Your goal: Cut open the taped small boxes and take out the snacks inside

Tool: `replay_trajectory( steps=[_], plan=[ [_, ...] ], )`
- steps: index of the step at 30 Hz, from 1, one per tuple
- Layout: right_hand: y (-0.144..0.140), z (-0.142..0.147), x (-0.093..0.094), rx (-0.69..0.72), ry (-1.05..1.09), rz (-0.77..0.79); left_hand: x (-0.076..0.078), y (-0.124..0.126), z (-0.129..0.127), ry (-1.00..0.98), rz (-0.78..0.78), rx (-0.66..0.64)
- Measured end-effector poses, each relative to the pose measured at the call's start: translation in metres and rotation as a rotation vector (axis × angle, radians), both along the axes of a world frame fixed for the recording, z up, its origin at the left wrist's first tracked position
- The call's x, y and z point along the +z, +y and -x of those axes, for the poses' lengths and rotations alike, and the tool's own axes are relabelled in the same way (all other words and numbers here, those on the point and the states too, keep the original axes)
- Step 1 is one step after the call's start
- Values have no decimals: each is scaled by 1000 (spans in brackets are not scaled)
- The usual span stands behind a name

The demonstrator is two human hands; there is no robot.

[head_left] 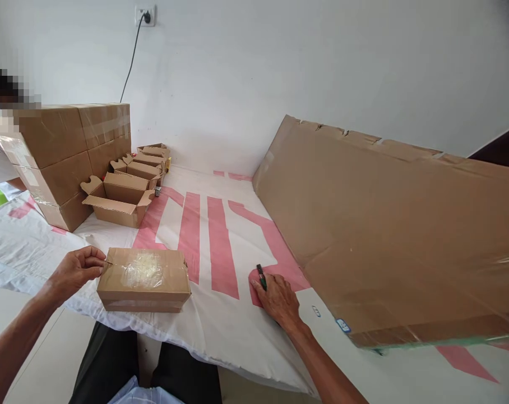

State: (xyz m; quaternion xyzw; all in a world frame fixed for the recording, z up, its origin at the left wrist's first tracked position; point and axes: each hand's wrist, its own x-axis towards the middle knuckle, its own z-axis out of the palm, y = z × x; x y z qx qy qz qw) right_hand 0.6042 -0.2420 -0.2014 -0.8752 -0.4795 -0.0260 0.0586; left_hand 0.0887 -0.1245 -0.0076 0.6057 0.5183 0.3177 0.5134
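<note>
- Head view: the person sits at a table draped in a white-and-pink sheet [221, 314], with a small closed carton [144, 279] at about 7 o'clock, close to the near edge.
- Left hand [75, 272] has fingertips pressed together on the carton's left end, pinching what looks like a flap edge or tape end. Too small to be sure which.
- Right hand [278, 300] lies on the sheet at 5 o'clock, well apart from the carton, fingers curled around a dark marker [261, 276] with the tip poking out toward 12.
- Looks like the step in hand is steadying the taped carton while the marker is readied. Judging by that, bringing the marker over would call for the left hand to keep the box from sliding on the loose sheet.
- Around it: open folded cartons [119, 201] lined up at 10 o'clock, a big stack of sealed boxes [65, 157] beside them, and a huge flat cardboard sheet [397, 235] filling 2 to 4 o'clock, crowding the right elbow.
- A cable [130, 64] hangs from the wall socket at 11.
- Another person's sleeve shows at the far left.
</note>
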Motion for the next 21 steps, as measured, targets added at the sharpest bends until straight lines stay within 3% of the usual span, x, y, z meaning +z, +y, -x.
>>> replay_trajectory(
  steps=[9, 15, 18, 21],
  plan=[
    [-21, 0, -3, -128, -5, -19, -17, -3, 2, 67, -196, 8],
    [-26, 9, 9, -147, 81, -7, -27, -3, 6, 146, -148, -66],
    [-22, 17, 21, -193, 242, -190, -29, -3, 4, 135, -198, -53],
    [-16, 43, 38, -167, 603, -471, -32, -5, 2, 111, -280, -31]
  ],
)
